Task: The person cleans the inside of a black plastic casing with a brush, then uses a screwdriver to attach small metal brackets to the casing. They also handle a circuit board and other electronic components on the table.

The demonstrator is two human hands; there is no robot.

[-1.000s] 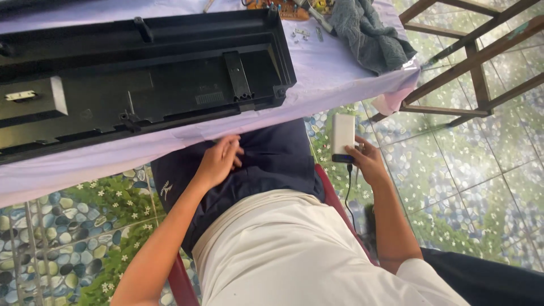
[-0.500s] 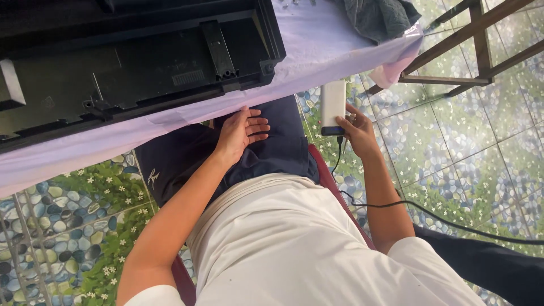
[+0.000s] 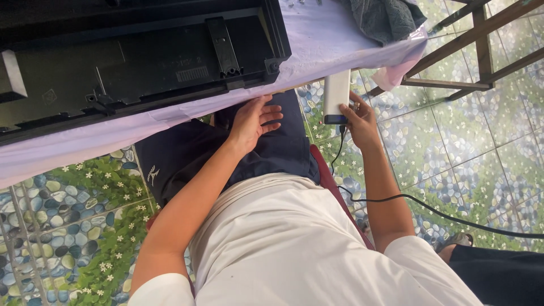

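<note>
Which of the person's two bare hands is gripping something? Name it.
The right hand: it grips a white, slim rectangular corded device beside the table edge. The left hand holds nothing, lying open, palm down, on the dark blue trousers.

- One black plastic casing (image 3: pixel 141 62)
- One lilac tablecloth (image 3: pixel 328 45)
- One grey rag (image 3: pixel 385 17)
- One white corded tool (image 3: pixel 336 96)
- One black cable (image 3: pixel 430 209)
- Two hands: left hand (image 3: pixel 252 122), right hand (image 3: pixel 358 122)
- One wooden frame (image 3: pixel 481 51)

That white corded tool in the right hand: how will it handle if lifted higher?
The white tool looks rigid and probably light: the right hand grips only its lower end. Its black cable trails slack toward the floor, so it may drag or snag.
</note>
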